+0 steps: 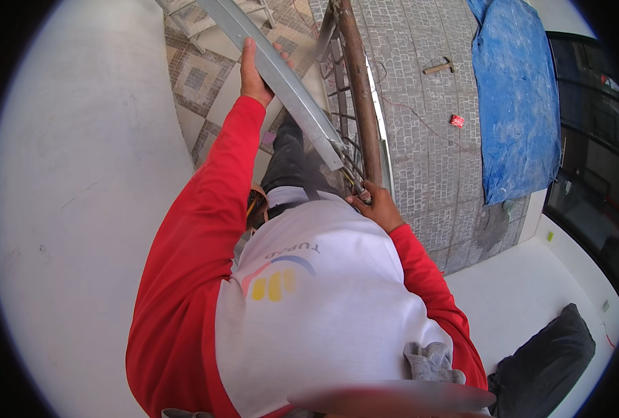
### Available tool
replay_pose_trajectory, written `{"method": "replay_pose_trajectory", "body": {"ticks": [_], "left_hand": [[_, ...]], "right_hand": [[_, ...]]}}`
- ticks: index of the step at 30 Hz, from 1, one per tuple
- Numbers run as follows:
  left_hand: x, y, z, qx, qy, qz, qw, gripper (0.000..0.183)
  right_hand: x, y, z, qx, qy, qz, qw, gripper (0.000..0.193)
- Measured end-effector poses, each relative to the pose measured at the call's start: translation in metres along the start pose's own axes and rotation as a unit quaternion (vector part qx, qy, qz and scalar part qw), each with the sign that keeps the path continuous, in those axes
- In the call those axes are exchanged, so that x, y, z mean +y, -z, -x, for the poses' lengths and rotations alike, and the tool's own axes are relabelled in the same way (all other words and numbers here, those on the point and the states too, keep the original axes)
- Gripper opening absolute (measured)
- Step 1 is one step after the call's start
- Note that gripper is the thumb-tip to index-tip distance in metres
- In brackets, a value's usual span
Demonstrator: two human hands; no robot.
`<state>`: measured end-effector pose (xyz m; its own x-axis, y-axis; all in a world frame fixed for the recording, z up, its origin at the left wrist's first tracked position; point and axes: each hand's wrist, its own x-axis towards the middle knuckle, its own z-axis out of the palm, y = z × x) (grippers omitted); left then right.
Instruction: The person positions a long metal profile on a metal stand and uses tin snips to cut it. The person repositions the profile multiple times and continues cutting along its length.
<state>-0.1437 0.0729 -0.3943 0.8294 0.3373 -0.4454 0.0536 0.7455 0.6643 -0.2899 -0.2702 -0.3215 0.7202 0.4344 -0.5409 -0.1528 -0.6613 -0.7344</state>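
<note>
A long galvanized steel channel [288,90] slants from the top left down toward my waist. My left hand [257,75] is wrapped around it, thumb on the near side and fingertips showing past the far edge. Low on the right, my right hand [379,205] is closed around the handles of what look like metal snips [355,180]. Their front end lies at the channel's lower end; whether the blades bite into the metal I cannot make out. A tool pouch [256,205] with several tools hangs at my left hip.
Just right of the channel stands a rusty brown pipe [362,90] of a metal frame. On the grey patterned floor [421,160] lie a hammer [440,66], a small red packet [457,121] and a thin cable. A blue tarp [518,104] and a black bag [550,359] are farther right; a white wall [87,174] is left.
</note>
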Motion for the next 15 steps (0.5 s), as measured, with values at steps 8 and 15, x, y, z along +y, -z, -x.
{"method": "replay_pose_trajectory", "body": {"ticks": [8,15], "left_hand": [[0.000,-0.003,0.002,0.008,-0.001,0.007,1.000,0.074],[-0.001,-0.003,-0.002,-0.011,-0.001,-0.002,1.000,0.076]], "right_hand": [[0.001,0.000,-0.003,-0.004,0.028,-0.041,0.999,0.050],[0.011,-0.006,-0.006,0.010,0.017,-0.020,1.000,0.050]]}}
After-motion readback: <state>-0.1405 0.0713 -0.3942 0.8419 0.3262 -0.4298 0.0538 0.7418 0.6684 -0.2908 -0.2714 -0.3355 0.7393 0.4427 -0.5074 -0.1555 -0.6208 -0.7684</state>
